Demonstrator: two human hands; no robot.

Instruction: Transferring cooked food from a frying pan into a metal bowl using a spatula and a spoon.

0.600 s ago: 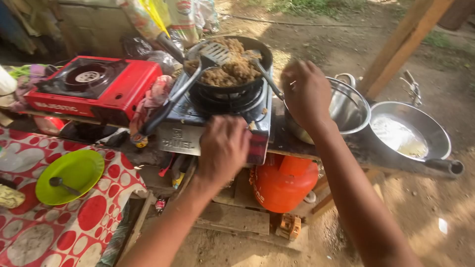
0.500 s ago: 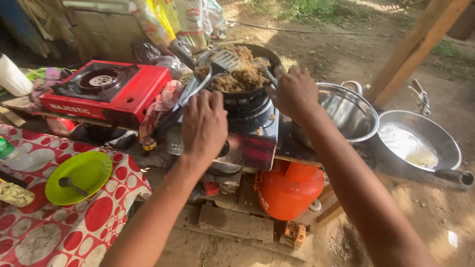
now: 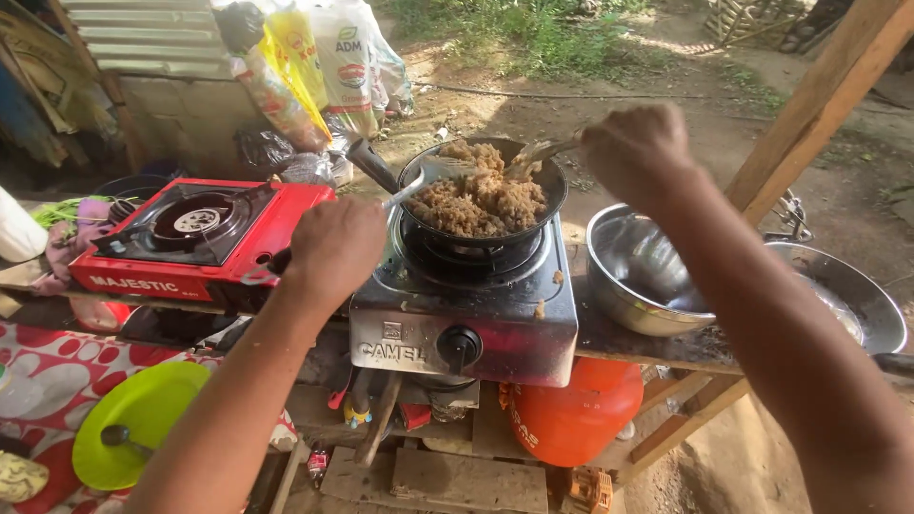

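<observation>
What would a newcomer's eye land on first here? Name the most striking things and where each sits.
A black pan heaped with brown fried rice sits centre on a silver stove, with the left hand and right hand each working a utensil in it. A red stove stands left; an orange gas tank sits below.

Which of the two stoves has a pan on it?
The silver stove in the middle; its pan holds brown food. The red stove on its left has a bare burner.

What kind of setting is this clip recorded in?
Most likely a makeshift outdoor kitchen: a silver portable gas stove bearing a black pan of fried food stands on a rough wooden bench, with bare dirt ground and grass just behind.
</observation>
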